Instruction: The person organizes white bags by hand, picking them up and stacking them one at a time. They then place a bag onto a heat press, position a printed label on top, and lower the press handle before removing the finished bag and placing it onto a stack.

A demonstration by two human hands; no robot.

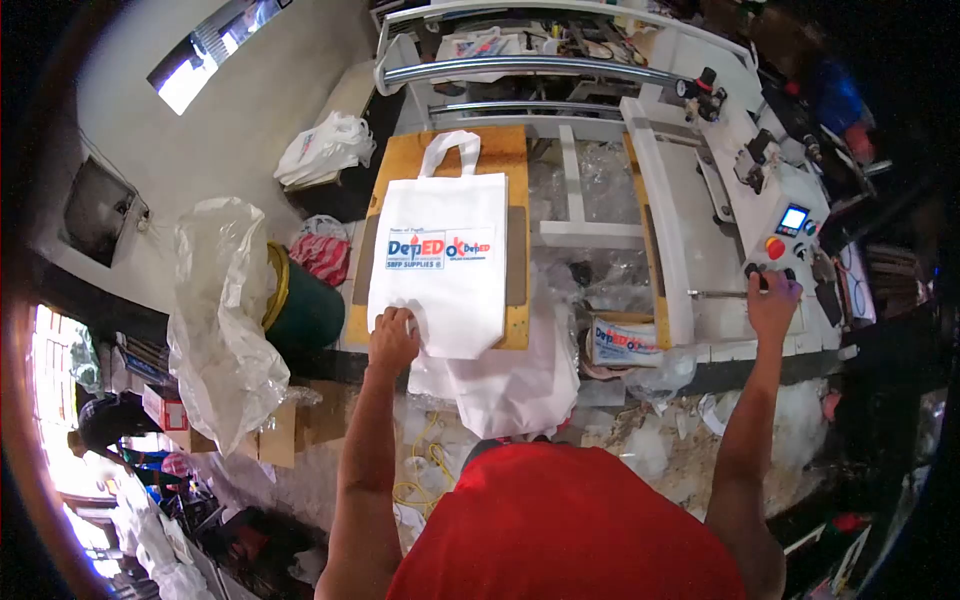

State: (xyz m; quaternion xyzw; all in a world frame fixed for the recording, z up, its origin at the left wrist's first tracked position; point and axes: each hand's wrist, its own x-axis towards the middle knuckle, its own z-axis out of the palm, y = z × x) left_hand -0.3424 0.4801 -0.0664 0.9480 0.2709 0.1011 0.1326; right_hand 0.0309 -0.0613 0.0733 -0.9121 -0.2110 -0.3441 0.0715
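Note:
A white tote bag (440, 290) with a printed logo lies on the wooden board (505, 150), its handles pointing away from me. My left hand (393, 335) rests on the bag's lower left corner, fingers bent against the fabric; whether they pinch it is hard to tell. On the right, my right hand (773, 292) is at a dark knob on the white machine (790, 195), its fingers closed round it. A small screen (794, 217) and a red button (775, 248) sit just beyond that hand.
Another printed bag (625, 342) lies low between the boards. White bags (500, 390) hang below the front edge. At the left stand a green bin (310, 305) and clear plastic (215, 320). A metal bar (520, 65) crosses behind.

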